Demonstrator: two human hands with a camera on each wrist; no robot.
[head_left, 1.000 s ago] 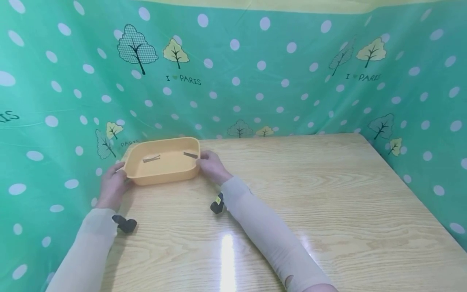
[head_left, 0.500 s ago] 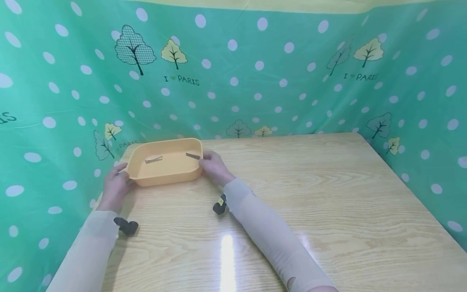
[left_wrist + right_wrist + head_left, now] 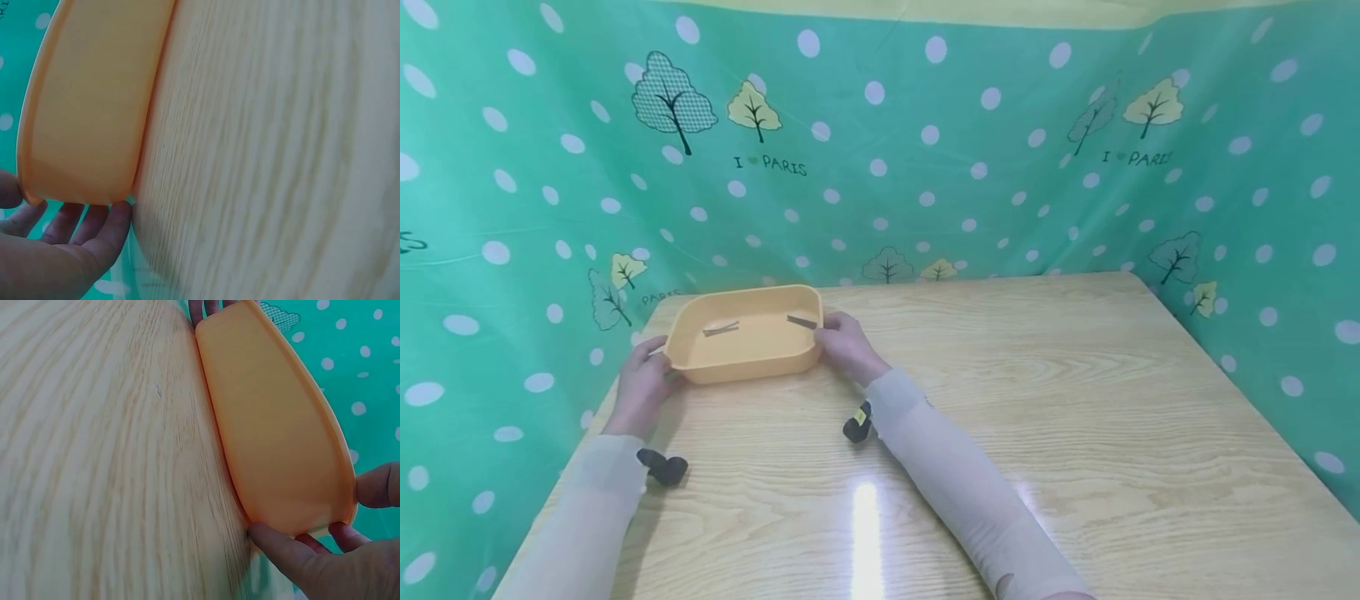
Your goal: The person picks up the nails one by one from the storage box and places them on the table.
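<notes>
A shallow orange-yellow plastic tray with rounded corners sits at the far left of the table. My left hand grips its left end; in the left wrist view, the fingers press the outer side wall, with the thumb up by the rim. At the opposite end my right hand holds the tray, thumb at the rim and fingertips low against the wall in the right wrist view. Inside lie a thin V-shaped brown piece, looking like tweezers, and a narrow dark brown strip near the right wall.
The wood-grain table reaches to a green polka-dot cloth hung along the back and both sides. A black wrist-worn device shows at the left cuff, and another black device at the right.
The tray has slid slightly to the right, both hands moving along with it and keeping their hold. The two pieces inside have travelled with the tray.
</notes>
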